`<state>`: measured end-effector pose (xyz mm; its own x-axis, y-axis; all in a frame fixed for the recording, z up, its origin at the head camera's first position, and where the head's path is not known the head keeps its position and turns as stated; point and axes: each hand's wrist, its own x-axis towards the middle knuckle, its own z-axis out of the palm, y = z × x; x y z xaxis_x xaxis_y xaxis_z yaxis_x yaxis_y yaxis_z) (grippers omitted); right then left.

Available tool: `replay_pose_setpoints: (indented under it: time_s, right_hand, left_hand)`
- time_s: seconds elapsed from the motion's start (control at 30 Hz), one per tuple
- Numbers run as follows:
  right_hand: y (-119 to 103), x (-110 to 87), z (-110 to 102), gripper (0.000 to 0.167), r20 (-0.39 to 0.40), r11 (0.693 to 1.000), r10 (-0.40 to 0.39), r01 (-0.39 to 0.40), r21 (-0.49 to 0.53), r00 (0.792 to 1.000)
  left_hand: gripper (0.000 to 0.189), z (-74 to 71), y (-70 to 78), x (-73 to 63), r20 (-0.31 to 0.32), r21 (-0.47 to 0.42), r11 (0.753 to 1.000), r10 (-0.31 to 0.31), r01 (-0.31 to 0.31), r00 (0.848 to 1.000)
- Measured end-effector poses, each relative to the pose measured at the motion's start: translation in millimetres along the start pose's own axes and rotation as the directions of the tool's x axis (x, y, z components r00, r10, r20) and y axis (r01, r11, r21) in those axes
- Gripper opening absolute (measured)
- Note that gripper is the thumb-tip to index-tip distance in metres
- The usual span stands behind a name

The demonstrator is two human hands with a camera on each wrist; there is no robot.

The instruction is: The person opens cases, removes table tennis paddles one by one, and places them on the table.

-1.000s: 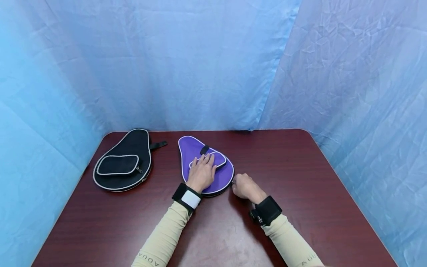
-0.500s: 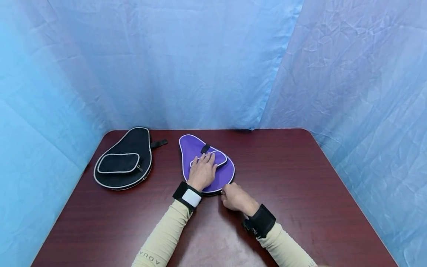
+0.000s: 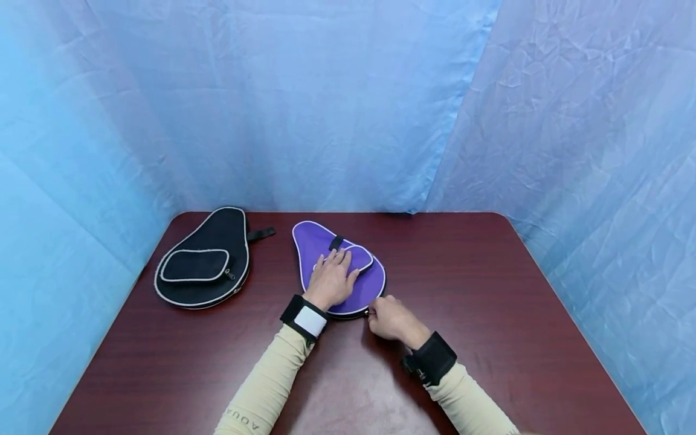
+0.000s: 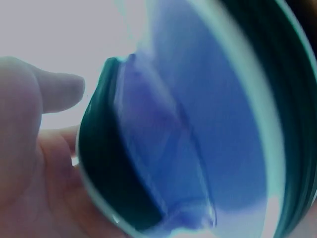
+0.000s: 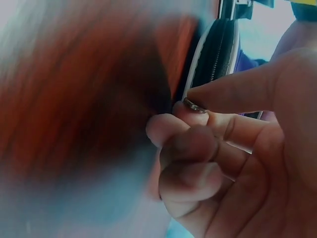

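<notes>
A purple table tennis bat case point(image 3: 365, 291) with white piping lies on the table, its narrow end pointing away and to the left. My left hand point(image 3: 330, 283) rests flat on it, fingers spread over the raised front pocket point(image 3: 360, 258). At the case's near right edge, my right hand point(image 3: 393, 319) pinches a small metal zipper pull point(image 5: 194, 106) between thumb and index finger. In the right wrist view the dark zipper point(image 5: 216, 54) runs along the side of the case, beyond the fingertips. The other fingers of that hand are curled in.
A black bat case point(image 3: 203, 293) with white piping lies at the left of the dark red-brown table point(image 3: 467, 266). Its black strap point(image 3: 261, 234) sticks out toward the purple case. Light blue curtains point(image 3: 304, 109) hang behind the table and at both sides.
My right hand has moved along the purple case's edge from its right side toward the near side, then slightly back to the right. My left hand has stayed on the case.
</notes>
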<state>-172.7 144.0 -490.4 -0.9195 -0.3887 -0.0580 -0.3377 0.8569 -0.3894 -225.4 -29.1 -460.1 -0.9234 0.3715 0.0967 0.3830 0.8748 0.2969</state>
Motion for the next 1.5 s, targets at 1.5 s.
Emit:
replay_pose_setpoints:
  time_s: [1.5]
  right_hand:
    - [65, 32.4, -41, 0.027, -0.011, 0.962, 0.271, -0.271, 0.009, 0.962]
  left_hand:
    - [0.053, 12.8, -37.1, 9.8, 0.07, 0.004, 0.99, -0.138, 0.138, 0.988]
